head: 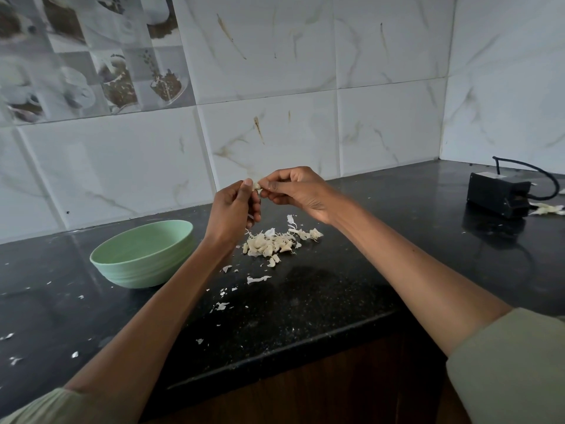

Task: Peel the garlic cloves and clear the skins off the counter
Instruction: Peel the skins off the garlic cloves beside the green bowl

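Observation:
Both hands are raised above the black counter point(321, 301). My left hand point(234, 209) and my right hand point(296, 189) meet at their fingertips and pinch one small pale garlic clove point(257, 187) between them. Below the hands, a heap of garlic cloves point(269, 244) mixed with papery skins lies on the counter. Loose skin flakes point(258, 279) are scattered toward the front edge and to the left. A pale green bowl point(143, 254) stands left of the heap; what I see of its inside holds nothing.
A black box with a cable point(500, 194) sits at the back right, with a bit of garlic skin point(548, 209) beside it. Tiled wall runs behind the counter. The counter's front edge point(275, 359) drops to a dark wooden cabinet.

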A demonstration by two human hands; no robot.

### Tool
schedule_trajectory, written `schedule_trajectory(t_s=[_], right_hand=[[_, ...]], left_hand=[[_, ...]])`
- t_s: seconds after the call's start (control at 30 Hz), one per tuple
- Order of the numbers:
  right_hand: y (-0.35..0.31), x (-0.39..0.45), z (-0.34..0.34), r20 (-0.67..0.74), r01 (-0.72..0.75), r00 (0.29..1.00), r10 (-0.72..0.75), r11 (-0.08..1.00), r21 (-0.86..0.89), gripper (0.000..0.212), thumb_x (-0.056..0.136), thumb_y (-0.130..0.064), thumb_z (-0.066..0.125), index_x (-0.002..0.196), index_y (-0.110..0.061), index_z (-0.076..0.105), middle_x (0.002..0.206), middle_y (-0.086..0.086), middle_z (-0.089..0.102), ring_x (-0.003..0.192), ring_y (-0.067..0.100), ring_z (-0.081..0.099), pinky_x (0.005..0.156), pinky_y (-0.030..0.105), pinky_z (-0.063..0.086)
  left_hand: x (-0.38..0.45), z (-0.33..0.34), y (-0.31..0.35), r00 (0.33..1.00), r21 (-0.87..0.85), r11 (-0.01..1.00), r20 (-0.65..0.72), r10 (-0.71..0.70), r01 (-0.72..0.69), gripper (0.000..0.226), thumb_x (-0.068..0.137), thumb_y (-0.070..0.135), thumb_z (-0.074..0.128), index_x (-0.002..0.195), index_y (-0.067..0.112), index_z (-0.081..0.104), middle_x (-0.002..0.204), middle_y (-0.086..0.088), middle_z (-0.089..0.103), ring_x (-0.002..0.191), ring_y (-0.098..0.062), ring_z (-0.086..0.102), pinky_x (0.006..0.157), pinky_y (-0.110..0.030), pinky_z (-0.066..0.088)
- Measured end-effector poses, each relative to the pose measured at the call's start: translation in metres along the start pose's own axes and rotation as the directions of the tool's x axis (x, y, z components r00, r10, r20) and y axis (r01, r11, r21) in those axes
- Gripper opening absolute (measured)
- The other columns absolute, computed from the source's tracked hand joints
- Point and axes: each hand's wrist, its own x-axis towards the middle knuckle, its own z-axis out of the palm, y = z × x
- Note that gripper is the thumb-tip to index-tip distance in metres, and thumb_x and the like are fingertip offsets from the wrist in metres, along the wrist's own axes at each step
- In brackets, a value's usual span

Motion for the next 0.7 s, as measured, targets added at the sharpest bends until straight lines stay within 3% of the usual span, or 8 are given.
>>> schedule_trajectory(t_s=[0.3,0.57,0.7], right_hand=[[-0.0011,-0.0009,0.0003,-0.002,-0.014,1.0,0.014,0.999,-0.048,0.027,0.092,-0.023,0.081,0.108,-0.001,0.078,0.099,0.01,0.078,0.085,0.011,0.07,0.081,0.023,0.056],[-0.0032,-0.0024,0.0024,0.01,-0.068,0.998,0.068,0.998,0.006,0.011,0.097,-0.017,0.074,0.098,-0.006,0.075,0.088,0.005,0.076,0.078,0.009,0.069,0.077,0.02,0.058],[-0.003,-0.002,0.0016,0.035,-0.054,0.998,0.053,0.999,0.008,0.013,0.097,-0.014,0.073,0.107,-0.005,0.074,0.089,0.003,0.075,0.079,0.008,0.068,0.077,0.021,0.057]], left_hand=[[0.0016,0.0007,-0.0005,1.0,0.006,1.0,0.019,-0.024,0.024,0.043,0.115,0.028,0.043,0.081,0.007,0.06,0.066,-0.001,0.06,0.056,-0.013,0.055,0.051,-0.025,0.04],[0.0024,0.0025,0.0018,0.997,-0.01,0.998,0.046,-0.057,0.057,0.042,0.114,0.024,0.043,0.078,0.009,0.06,0.064,0.002,0.061,0.055,-0.012,0.054,0.048,-0.022,0.039],[0.0019,0.0015,0.0023,0.997,-0.002,0.998,0.046,-0.062,0.062,0.041,0.114,0.025,0.043,0.079,0.009,0.059,0.064,0.001,0.059,0.055,-0.012,0.053,0.05,-0.022,0.039]])
